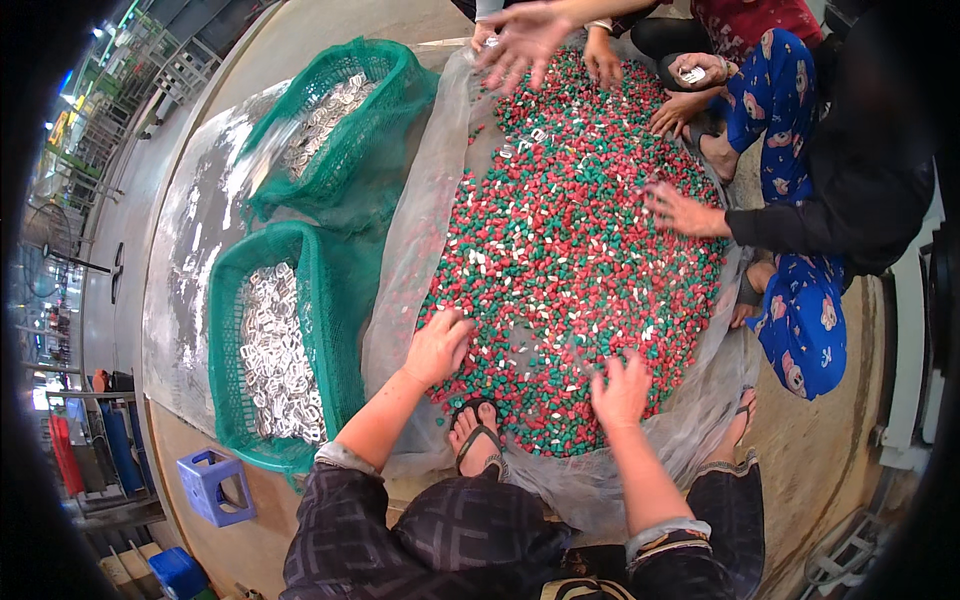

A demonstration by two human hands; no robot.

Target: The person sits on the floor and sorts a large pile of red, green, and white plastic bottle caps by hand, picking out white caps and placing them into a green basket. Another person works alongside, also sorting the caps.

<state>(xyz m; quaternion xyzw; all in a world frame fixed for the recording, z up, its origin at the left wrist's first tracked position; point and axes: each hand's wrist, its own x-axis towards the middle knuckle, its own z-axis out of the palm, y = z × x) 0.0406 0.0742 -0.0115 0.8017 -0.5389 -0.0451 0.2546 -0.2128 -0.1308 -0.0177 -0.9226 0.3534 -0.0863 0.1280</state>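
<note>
A broad, loose heap of small red, green and white pieces lies spread over a translucent sheet. At the heap's near left edge my left hand reaches over the pieces, its fingers loosely bent and apart, with nothing visible in them. My right hand is over the near right part, fingers spread and a little blurred, and no held thing shows. A few white ring-shaped pieces lie among the others toward the far side.
Two green net-lined baskets on the left contain white pieces. Several other people's hands are around the heap's far and right sides; one holds white pieces. A purple stool stands at lower left. My sandalled foot is against the heap.
</note>
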